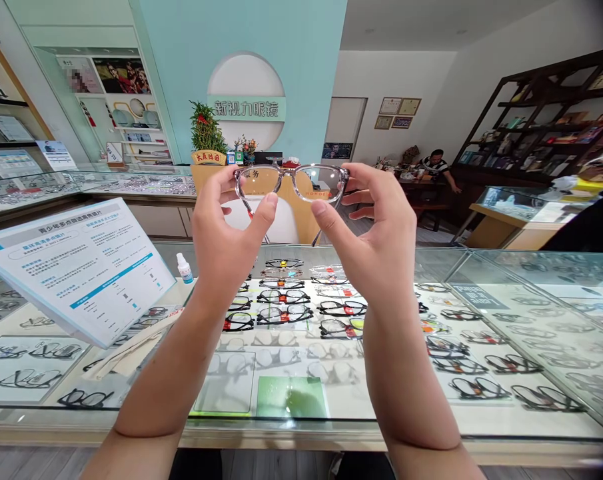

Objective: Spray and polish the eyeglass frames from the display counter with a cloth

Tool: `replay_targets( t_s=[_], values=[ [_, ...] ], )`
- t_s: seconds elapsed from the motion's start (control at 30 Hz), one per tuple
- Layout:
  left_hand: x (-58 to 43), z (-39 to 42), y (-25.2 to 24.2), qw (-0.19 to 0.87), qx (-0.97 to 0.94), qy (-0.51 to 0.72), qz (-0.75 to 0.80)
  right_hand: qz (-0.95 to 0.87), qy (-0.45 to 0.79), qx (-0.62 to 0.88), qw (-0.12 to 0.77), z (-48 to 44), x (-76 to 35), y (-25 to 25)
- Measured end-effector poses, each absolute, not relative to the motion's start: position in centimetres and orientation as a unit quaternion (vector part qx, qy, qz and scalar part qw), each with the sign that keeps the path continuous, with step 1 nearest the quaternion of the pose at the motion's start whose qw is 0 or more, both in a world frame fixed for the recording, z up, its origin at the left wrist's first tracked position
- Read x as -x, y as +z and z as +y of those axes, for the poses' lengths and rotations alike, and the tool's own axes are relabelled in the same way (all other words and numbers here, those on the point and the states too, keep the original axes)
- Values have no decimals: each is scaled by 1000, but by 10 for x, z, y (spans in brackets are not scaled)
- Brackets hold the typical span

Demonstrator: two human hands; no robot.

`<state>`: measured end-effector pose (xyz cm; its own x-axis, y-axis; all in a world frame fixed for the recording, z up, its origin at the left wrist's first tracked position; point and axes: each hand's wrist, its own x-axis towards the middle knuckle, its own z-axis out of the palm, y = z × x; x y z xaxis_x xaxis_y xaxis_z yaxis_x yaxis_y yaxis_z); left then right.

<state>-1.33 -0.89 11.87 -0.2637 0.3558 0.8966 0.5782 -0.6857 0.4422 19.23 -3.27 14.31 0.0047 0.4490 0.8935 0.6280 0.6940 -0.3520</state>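
Note:
A pair of eyeglasses (pixel 287 171) with a clear, partly dark frame is raised above the glass display counter (pixel 281 427), its lenses facing me. My left hand (pixel 231 230) pinches the left rim between thumb and fingers. On the other side, my right hand (pixel 371 227) grips the right rim the same way. The temples point away from me and are partly hidden behind the lenses and hands. Below, rows of eyeglasses (pixel 284 313) lie inside the counter under the glass.
A printed sign board (pixel 81 267) leans on the counter at left, beside a small white bottle (pixel 184 268) and a pale cloth (pixel 136 350). Another display case (pixel 156 185) runs along the back left. A person (pixel 436 167) sits at a far desk, right.

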Motion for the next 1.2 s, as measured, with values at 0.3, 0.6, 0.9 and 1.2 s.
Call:
replay_targets(
  t_s=[0.3,0.6,0.9,1.2],
  values=[
    [10,-15,123,139,589,-698,-383,-706,-6,385,594,-29,-193,141],
    [15,-9,116,182,608,-678,-369,-727,27,333,600,-16,-200,134],
    [25,-4,116,110,637,-693,-320,-726,16,298,620,-14,-202,129],
    [36,10,75,115,632,-714,-279,-634,94,238,730,-6,-184,99]
  ],
)
